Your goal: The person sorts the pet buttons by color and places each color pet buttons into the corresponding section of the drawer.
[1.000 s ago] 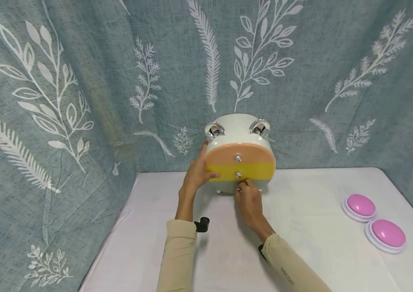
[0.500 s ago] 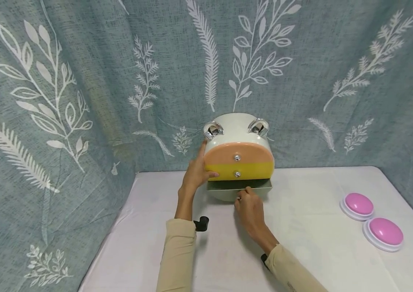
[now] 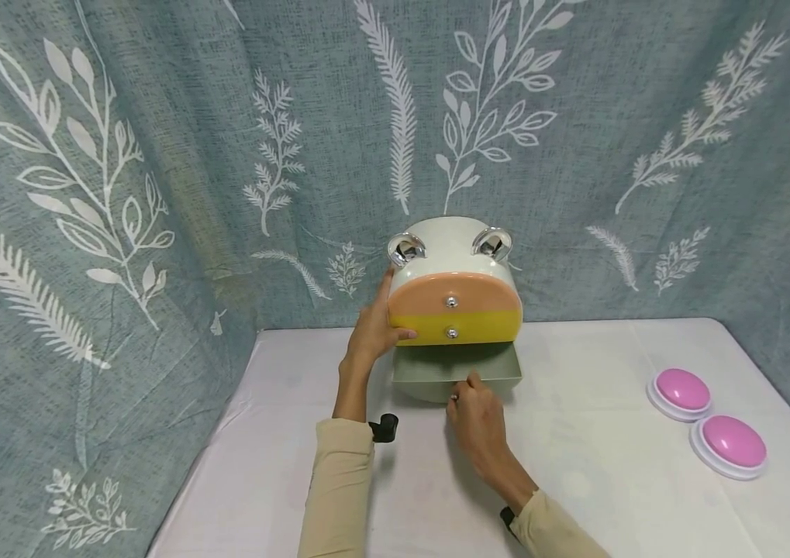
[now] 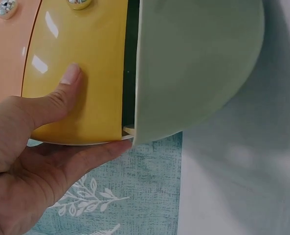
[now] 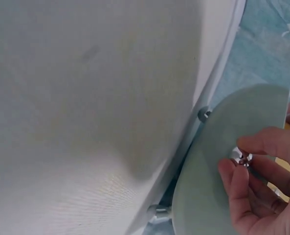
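A small rounded drawer cabinet (image 3: 452, 267) with two silver ring-shaped ears stands at the back of the table. It has an orange top drawer (image 3: 422, 298), a yellow middle drawer (image 3: 429, 330) and a sage green bottom drawer (image 3: 429, 364). My left hand (image 3: 370, 329) grips the cabinet's left side, thumb on the yellow front and fingers along the side wall. With my right hand (image 3: 480, 422) I pinch the silver knob (image 5: 238, 155) of the green drawer, which is pulled out partway. The part of the drawer's inside that shows holds nothing.
Two pink push-button domes (image 3: 683, 389) on white bases sit at the right of the white-covered table (image 3: 597, 434). A blue-green leaf-patterned curtain (image 3: 325, 155) hangs right behind the cabinet and along both sides. Small silver feet (image 5: 159, 212) hold up the cabinet.
The green bottom drawer has slid from closed to partway out toward me, my right hand moving back with its knob. My left hand keeps its place on the cabinet's side.
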